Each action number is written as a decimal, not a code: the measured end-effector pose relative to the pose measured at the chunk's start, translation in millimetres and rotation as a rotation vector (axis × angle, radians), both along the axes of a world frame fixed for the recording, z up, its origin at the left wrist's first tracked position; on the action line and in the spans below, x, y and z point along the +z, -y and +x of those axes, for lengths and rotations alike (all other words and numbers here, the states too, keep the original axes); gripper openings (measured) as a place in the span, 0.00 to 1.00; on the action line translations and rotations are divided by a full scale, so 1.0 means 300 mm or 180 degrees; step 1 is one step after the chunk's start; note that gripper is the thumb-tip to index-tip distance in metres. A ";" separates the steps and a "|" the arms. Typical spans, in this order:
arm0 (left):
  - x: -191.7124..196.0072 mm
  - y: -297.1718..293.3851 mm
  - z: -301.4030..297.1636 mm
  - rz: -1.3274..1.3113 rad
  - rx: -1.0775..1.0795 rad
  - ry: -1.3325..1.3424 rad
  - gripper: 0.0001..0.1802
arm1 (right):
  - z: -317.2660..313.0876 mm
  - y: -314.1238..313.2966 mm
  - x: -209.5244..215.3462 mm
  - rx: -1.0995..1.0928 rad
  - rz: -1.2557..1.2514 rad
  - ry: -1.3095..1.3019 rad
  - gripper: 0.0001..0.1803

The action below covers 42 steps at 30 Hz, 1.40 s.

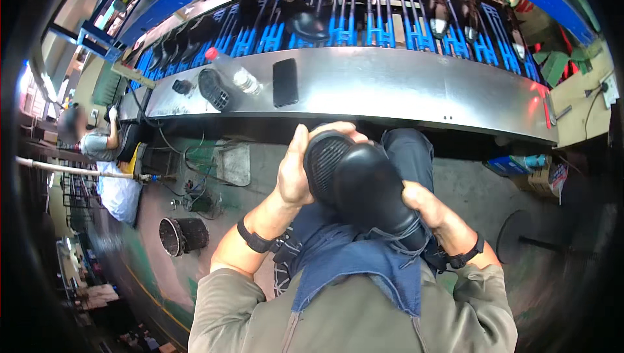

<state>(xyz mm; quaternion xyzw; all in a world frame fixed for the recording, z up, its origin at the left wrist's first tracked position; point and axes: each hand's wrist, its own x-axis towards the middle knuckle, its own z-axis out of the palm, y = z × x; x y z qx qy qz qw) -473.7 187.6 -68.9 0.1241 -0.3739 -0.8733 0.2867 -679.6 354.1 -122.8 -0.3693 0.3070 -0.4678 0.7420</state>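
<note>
My left hand (296, 174) is curled around a black shoe sole (320, 166) with a ribbed face, its fingers reaching behind the far end. Against the sole lies the rounded toe of a black lace-up shoe (370, 187), over my lap. Whether sole and shoe touch all along cannot be seen. My right hand (426, 205) grips the shoe near its heel end, thumb on the side; its other fingers are hidden. Dark laces (406, 239) hang loosely from the shoe toward my blue apron (357, 262).
Ahead runs a metal bench (377, 86) bearing a loose black sole (214, 90), a red-capped clear bottle (234, 73) and a phone (285, 82). Behind it, blue racks (344, 25) carry several shoes. A dark bucket (184, 236) stands left; another person (101, 138) sits beyond.
</note>
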 end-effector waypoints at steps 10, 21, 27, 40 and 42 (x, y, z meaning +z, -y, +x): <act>0.094 -0.080 -0.039 -0.1427 -0.0053 0.0880 0.38 | 0.048 -0.049 0.040 -0.0360 -0.0322 -0.0176 0.41; 0.097 -0.095 -0.045 -0.1378 -0.0151 0.0699 0.37 | 0.040 -0.043 0.051 -0.0392 -0.0257 -0.0230 0.41; 0.090 -0.091 -0.043 -0.1444 -0.0201 0.0790 0.37 | 0.048 -0.059 0.007 -0.0551 -0.0230 -0.0240 0.37; 0.123 -0.149 -0.009 -0.1777 -0.0220 0.1218 0.34 | 0.052 -0.101 -0.045 -0.0615 0.0002 -0.0287 0.34; 0.146 -0.164 -0.006 -0.1846 -0.0201 0.1200 0.31 | 0.055 -0.107 -0.050 -0.0542 -0.0023 -0.0387 0.35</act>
